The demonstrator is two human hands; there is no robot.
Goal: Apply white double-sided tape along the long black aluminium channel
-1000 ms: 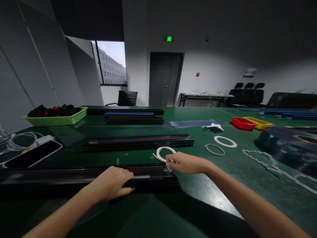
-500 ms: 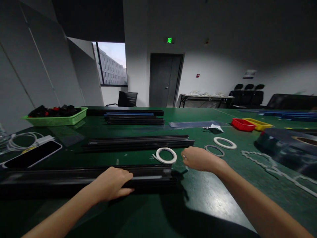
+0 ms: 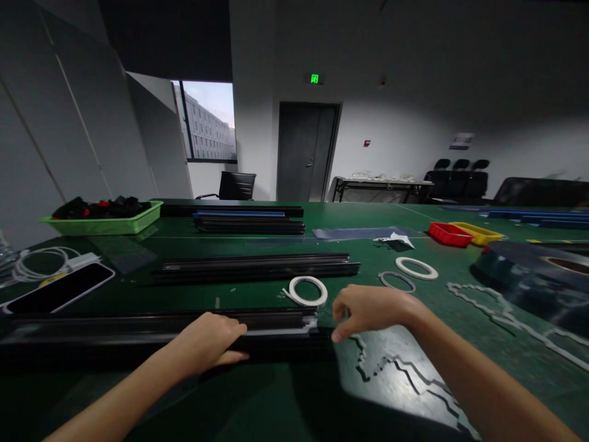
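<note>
My left hand [image 3: 209, 337] is wrapped over a long black rail-like profile [image 3: 138, 334] lying across the near part of the table, its thumb against the near side. A pale strip [image 3: 280, 332] runs along the profile to the right of that hand. My right hand [image 3: 365, 310] hovers just off the profile's right end, thumb and fingers apart, with nothing visible between them. Beneath and right of it lies a thin, crinkled whitish strip [image 3: 391, 359]. A white tape roll [image 3: 292, 288] lies flat behind the profile's end.
More black profiles [image 3: 257, 268] lie farther back. Right of them are another white tape roll [image 3: 427, 273], a grey ring [image 3: 381, 279], a wavy white strip [image 3: 510, 316] and a large dark roll [image 3: 515, 276]. A phone [image 3: 59, 288] and a green basket [image 3: 115, 228] are at left.
My right hand has gone from closed to open and turned its thumb down. The crinkled strip now shows on the table below it. My left hand has stayed on the profile.
</note>
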